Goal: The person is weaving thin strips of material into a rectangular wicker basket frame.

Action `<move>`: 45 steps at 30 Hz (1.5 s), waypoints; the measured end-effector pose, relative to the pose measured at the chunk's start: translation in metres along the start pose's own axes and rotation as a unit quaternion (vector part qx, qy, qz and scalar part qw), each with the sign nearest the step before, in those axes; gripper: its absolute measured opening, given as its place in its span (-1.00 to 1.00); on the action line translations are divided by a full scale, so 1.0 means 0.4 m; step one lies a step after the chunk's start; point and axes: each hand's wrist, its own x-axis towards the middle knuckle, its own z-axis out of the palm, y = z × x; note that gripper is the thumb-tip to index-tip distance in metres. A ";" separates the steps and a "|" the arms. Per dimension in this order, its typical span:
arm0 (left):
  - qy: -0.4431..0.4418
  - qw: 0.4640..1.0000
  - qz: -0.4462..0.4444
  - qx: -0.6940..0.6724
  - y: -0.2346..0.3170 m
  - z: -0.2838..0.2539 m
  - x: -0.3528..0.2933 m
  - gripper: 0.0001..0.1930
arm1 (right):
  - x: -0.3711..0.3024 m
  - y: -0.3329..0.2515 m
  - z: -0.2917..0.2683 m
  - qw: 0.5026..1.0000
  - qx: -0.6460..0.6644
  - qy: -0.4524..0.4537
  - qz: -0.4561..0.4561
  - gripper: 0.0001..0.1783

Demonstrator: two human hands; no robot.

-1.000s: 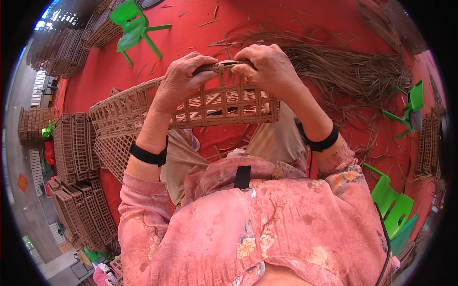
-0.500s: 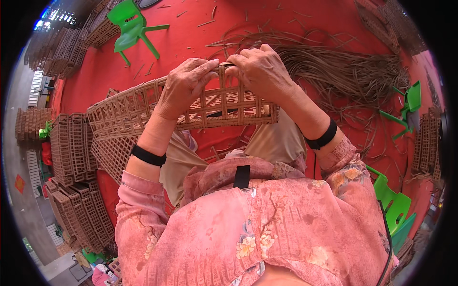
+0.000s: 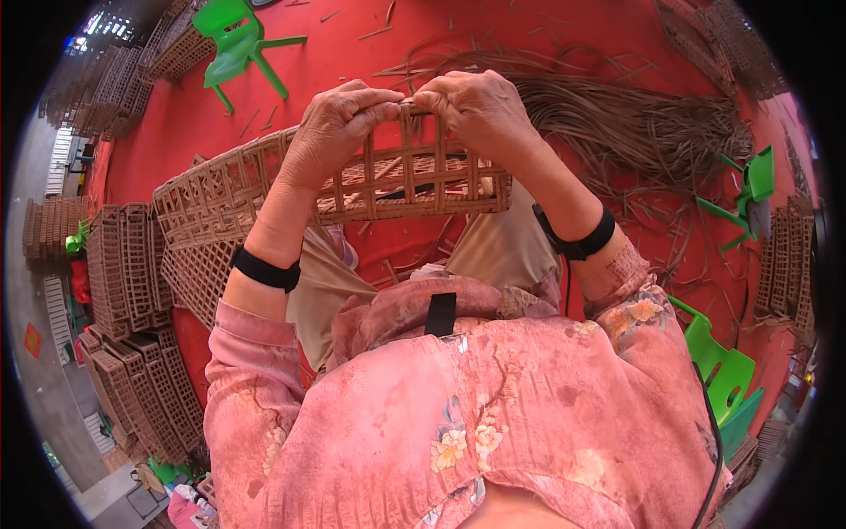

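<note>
A brown woven wicker basket (image 3: 414, 208) with open lattice sides stretches from my knees out to the left. My left hand (image 3: 339, 128) is closed, thumb and fingers pinching the upper rim. Close beside it, my right hand (image 3: 480, 115) pinches the same rim with bent fingers. Between the two sets of fingertips a short bit of rim shows. My hands hide part of the weave, and I cannot make out whether a loose strip is also in the fingers.
Long brown weaving strips (image 3: 634, 123) lie heaped on the red floor at the far right. Stacks of wicker baskets (image 3: 128, 264) stand at the left. Green chairs (image 3: 233, 40) are at the far left and on the right (image 3: 723, 361). Short offcuts litter the floor.
Both hands and the basket's rim have risen slightly in the picture. A dark strip end that showed between the fingertips is no longer visible. The grips stay on the rim.
</note>
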 end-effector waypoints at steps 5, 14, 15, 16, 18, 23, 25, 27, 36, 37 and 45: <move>0.017 0.998 0.034 0.044 0.024 0.017 0.000 -0.73 | -0.040 0.080 -0.033 0.966 0.254 0.032 0.040 -0.64; -0.052 0.991 0.106 0.063 0.106 0.088 0.065 -0.69 | -0.096 0.082 -0.076 0.992 0.116 0.027 -0.026 -0.66; -0.037 0.988 0.125 0.087 0.107 0.086 0.068 -0.71 | -0.093 0.080 -0.073 0.996 0.071 0.039 -0.039 -0.68; -0.023 0.983 0.145 0.109 0.106 0.089 0.072 -0.72 | -0.094 0.079 -0.070 0.996 0.072 0.041 -0.036 -0.68; -0.006 0.972 0.186 0.141 0.102 0.099 0.069 -0.73 | -0.094 0.072 -0.063 0.996 0.067 0.049 -0.028 -0.69; 0.010 0.955 0.262 0.141 0.086 0.109 0.081 -0.79 | -0.086 0.101 -0.055 0.984 0.161 0.066 -0.023 -0.74; 0.010 0.979 0.190 0.075 0.091 0.108 0.090 -0.82 | -0.080 0.110 -0.051 0.973 0.216 0.076 -0.015 -0.75; 0.000 0.984 0.166 0.062 0.091 0.103 0.088 -0.84 | -0.076 0.113 -0.048 0.955 0.291 0.061 0.005 -0.78; -0.059 0.997 0.006 -0.041 0.124 0.114 0.096 -0.79 | -0.183 0.318 0.002 0.802 0.514 0.126 0.276 -0.76; -0.067 0.997 0.008 -0.038 0.130 0.115 0.099 -0.79 | -0.190 0.315 0.003 0.798 0.517 0.133 0.279 -0.76; -0.146 0.988 -0.046 0.033 0.181 0.147 0.115 -0.71 | -0.203 0.244 0.027 0.853 0.465 0.072 0.224 -0.78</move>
